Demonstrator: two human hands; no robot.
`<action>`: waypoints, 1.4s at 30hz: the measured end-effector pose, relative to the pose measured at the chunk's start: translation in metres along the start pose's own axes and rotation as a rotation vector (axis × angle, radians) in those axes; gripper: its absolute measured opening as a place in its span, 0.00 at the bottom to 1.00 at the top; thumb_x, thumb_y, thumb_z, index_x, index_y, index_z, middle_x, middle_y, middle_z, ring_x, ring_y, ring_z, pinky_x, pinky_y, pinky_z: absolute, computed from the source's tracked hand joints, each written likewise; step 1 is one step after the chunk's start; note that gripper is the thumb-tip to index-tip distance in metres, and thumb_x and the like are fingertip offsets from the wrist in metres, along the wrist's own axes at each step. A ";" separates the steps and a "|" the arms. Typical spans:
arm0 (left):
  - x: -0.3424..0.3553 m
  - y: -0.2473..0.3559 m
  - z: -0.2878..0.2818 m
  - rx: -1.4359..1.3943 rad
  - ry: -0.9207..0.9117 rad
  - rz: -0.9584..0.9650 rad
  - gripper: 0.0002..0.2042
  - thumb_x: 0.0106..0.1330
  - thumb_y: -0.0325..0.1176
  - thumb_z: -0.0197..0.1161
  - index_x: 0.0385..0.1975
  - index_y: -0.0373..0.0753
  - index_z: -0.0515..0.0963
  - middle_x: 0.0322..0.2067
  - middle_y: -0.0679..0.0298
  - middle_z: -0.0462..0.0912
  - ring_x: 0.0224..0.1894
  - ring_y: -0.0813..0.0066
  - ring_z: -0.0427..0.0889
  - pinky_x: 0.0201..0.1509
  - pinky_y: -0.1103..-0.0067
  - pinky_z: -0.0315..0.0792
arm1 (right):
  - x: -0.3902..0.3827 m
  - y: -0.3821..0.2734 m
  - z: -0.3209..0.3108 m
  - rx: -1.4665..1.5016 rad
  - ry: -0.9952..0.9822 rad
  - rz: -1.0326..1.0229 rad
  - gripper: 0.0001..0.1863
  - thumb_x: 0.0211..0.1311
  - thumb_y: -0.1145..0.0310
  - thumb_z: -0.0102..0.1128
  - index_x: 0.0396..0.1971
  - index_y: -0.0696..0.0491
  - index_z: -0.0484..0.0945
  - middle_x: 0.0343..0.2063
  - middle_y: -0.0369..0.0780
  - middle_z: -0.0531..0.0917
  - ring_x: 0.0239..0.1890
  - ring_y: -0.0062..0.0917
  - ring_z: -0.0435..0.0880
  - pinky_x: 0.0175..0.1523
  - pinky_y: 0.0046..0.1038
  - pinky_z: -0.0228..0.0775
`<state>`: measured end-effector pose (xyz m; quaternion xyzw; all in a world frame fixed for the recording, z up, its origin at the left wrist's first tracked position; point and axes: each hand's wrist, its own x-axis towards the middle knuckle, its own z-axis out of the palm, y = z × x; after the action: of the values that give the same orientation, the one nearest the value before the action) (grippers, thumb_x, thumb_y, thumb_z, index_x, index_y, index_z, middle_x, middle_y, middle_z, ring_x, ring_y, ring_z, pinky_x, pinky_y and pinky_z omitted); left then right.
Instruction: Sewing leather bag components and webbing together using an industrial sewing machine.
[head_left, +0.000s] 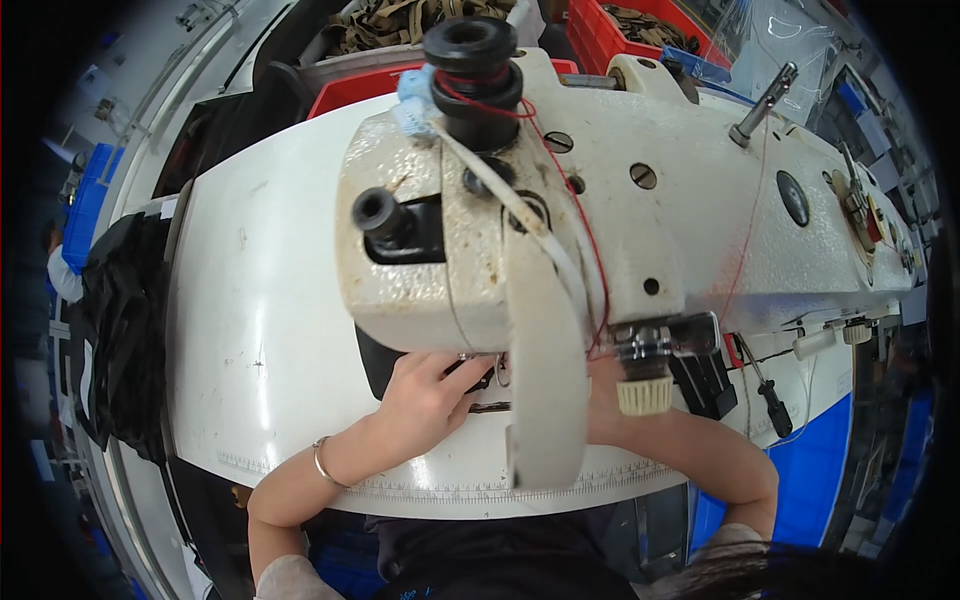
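A white industrial sewing machine fills the middle of the head view, with red thread running down its head. Under its front end, my left hand is closed, fingers bent over a black fabric piece beside the presser foot. Part of a dark strip shows just to the right of that hand. My right hand reaches in from the other side; a hanging pale guard and the machine head hide its fingers, so what it holds cannot be seen.
The white table carries a printed ruler along its near edge. A screwdriver lies at the right, near black flat pieces. Black fabric is heaped beyond the left edge. Red bins with straps stand behind the machine.
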<state>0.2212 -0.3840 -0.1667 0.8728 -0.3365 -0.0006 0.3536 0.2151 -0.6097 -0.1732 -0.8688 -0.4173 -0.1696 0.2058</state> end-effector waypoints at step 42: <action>0.031 0.006 -0.033 0.546 0.256 0.338 0.14 0.47 0.29 0.58 0.34 0.31 0.75 0.33 0.59 0.75 0.46 0.63 0.73 0.59 0.69 0.65 | 0.013 -0.012 -0.009 -0.191 -0.007 -0.198 0.17 0.45 0.70 0.63 0.39 0.54 0.76 0.39 0.37 0.76 0.40 0.25 0.77 0.44 0.26 0.70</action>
<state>0.2500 -0.3849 -0.1310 0.8601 -0.4172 0.2574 0.1413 0.2122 -0.5984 -0.1567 -0.8397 -0.4834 -0.2251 0.1030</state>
